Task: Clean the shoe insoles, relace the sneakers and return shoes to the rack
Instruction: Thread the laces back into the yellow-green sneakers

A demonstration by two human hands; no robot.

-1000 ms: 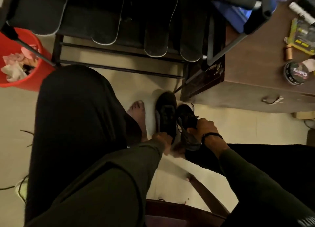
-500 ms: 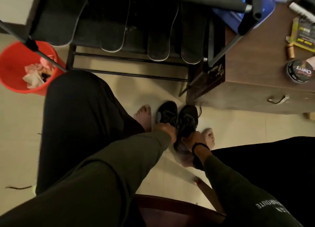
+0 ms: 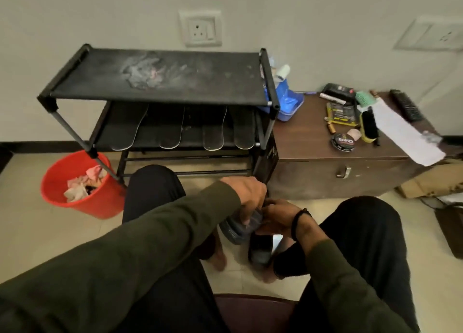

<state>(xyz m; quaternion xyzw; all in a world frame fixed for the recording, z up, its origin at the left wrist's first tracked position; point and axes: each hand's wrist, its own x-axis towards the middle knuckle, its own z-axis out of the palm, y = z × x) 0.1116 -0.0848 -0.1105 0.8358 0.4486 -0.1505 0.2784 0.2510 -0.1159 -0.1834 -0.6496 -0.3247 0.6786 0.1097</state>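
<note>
**Two hands on dark sneakers in front of the shoe rack**

A pale tiled floor (image 3: 30, 232) meets a cream wall. At the left stands a red bucket (image 3: 82, 200) with crumpled rags inside. Beside it is the black shoe rack (image 3: 160, 82), its top shelf smeared with pale dust; four dark insoles (image 3: 170, 127) lie side by side on the middle shelf. Just right of the rack sits a brown wooden chest (image 3: 325, 167) carrying a round polish tin (image 3: 342, 142), a shoe brush (image 3: 368, 127), a sheet of paper and a remote.

Low in the middle, the left hand (image 3: 250, 195) reaches in from a green sleeve, fingers curled down around a dark sneaker (image 3: 238, 230) raised off the floor. The right hand (image 3: 278, 215), a black band on its wrist, meets it from the right, fingers bent onto the same shoe. A second sneaker (image 3: 260, 250) sits just below, between bare feet
</note>
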